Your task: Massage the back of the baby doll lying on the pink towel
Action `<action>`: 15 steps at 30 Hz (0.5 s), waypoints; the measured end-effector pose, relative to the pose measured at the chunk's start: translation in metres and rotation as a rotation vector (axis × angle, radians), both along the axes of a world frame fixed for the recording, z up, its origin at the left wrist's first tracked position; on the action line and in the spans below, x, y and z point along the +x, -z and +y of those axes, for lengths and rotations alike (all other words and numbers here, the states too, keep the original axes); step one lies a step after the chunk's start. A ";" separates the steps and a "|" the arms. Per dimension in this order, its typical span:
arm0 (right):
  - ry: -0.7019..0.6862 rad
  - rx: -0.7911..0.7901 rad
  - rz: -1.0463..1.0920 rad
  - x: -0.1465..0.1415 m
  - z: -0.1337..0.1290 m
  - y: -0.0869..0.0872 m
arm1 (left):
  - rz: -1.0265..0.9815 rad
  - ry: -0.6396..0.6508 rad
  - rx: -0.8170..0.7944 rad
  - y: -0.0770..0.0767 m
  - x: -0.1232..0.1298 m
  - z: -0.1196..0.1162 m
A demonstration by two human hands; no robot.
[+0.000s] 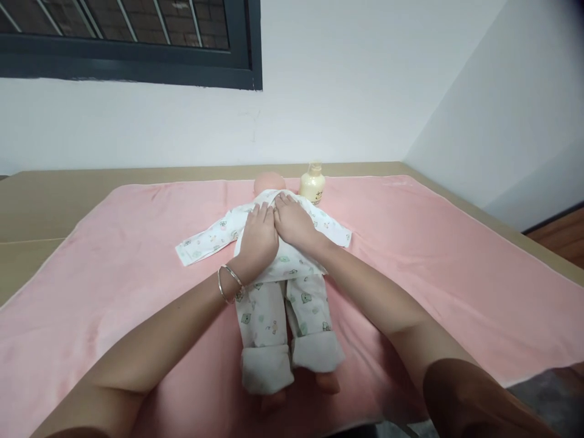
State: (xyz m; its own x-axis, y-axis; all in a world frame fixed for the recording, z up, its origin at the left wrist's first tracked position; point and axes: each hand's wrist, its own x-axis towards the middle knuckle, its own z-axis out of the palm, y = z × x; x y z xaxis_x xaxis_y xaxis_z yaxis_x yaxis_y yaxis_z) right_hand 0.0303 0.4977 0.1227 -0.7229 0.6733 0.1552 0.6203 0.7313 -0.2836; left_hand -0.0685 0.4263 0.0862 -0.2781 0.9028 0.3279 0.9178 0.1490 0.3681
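Note:
A baby doll [292,266] in white printed pyjamas lies stretched out, its bald head [269,182] at the far end and its feet toward me. I cannot tell whether it is face up or face down. Its sleeves spread to both sides, and the trouser cuffs are rolled up. My left hand [259,240] rests flat on the upper body, a silver bangle [227,284] on its wrist. Beside it, my right hand [294,222] also lies flat on the top near the collar. Fingers of both hands are extended, and neither grips anything.
A pale yellow bottle [312,182] stands just right of the doll's head. Under everything is a pink blanket [150,243] on a tan surface [50,194]. A white wall [342,85] with a dark-framed barred window [246,55] rises behind.

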 end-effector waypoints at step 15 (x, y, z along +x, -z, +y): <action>-0.005 0.005 0.020 0.008 -0.011 0.008 | -0.056 0.025 0.194 0.031 -0.004 -0.013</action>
State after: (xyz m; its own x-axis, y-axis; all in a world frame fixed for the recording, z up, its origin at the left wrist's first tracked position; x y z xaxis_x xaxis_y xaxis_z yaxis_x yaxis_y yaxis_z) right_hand 0.0382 0.4867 0.1149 -0.7232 0.6685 0.1733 0.6104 0.7361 -0.2924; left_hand -0.0727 0.4137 0.0551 -0.2793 0.8307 0.4815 0.8977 0.0479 0.4381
